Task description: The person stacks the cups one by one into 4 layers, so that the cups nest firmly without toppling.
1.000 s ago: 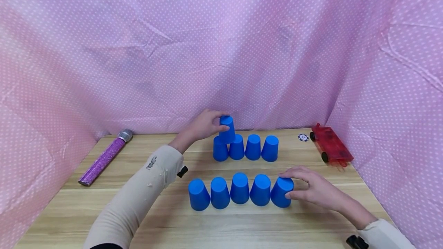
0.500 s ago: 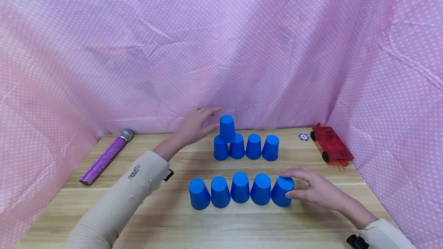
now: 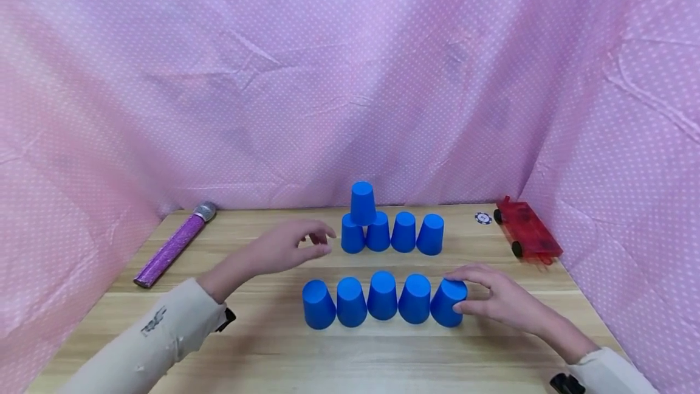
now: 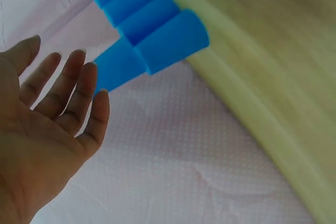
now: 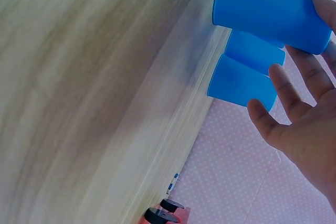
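Note:
In the head view several upside-down blue cups form a front row. Behind them stands a back row of blue cups. One more blue cup sits upside down across the two leftmost cups of that back row. My left hand hovers left of the back row, holding nothing, its fingers loosely bent; the left wrist view shows its bare palm. With thumb and fingers, my right hand grips the front row's rightmost cup, which stands on the table. The right wrist view shows the thumb against this cup.
A purple glittery microphone lies on the wooden table at the left. At the back right are a poker chip and a red toy car. Pink dotted cloth hangs behind and at both sides.
My left hand has let go of the upper cup, which stays on the back row, and has drawn back left and toward me. My right hand keeps its place on the cup.

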A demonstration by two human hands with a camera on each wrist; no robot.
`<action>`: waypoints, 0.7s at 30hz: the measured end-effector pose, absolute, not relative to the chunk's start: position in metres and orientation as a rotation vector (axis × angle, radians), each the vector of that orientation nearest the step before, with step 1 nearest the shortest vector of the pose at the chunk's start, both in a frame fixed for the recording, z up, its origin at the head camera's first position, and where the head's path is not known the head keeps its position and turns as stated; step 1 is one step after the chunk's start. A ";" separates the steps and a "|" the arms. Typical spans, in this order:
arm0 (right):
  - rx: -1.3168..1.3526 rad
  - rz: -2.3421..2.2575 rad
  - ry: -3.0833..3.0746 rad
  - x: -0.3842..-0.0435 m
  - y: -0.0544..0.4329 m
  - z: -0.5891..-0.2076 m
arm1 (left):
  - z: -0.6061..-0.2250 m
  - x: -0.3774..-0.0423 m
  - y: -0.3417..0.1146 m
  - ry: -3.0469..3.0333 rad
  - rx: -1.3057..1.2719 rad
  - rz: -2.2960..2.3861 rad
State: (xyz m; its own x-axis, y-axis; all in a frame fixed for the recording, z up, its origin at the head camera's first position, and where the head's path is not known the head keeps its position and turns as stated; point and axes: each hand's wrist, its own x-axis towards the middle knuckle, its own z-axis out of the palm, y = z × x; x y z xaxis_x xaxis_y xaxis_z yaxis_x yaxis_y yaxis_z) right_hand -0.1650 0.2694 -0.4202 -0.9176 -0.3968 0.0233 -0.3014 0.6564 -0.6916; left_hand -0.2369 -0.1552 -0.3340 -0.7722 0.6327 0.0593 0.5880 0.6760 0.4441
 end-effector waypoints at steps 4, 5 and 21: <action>-0.576 -1.110 2.741 -0.165 0.270 -0.421 | -0.345 -0.224 -0.159 2.697 1.013 0.719; -0.573 -1.112 2.740 -0.164 0.269 -0.420 | -0.347 -0.222 -0.160 2.686 1.006 0.728; -0.560 -1.116 2.733 -0.166 0.269 -0.420 | -0.377 -0.204 -0.171 2.657 1.005 0.612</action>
State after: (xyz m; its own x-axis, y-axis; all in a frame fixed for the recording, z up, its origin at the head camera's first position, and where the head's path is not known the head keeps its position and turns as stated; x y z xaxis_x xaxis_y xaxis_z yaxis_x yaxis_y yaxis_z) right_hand -0.1655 0.2691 -0.4198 -0.9215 -0.3882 0.0133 -0.2865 0.6561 -0.6982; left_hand -0.2041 -0.1707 -0.3767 -0.7364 0.6730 -0.0701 0.5744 0.6765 0.4610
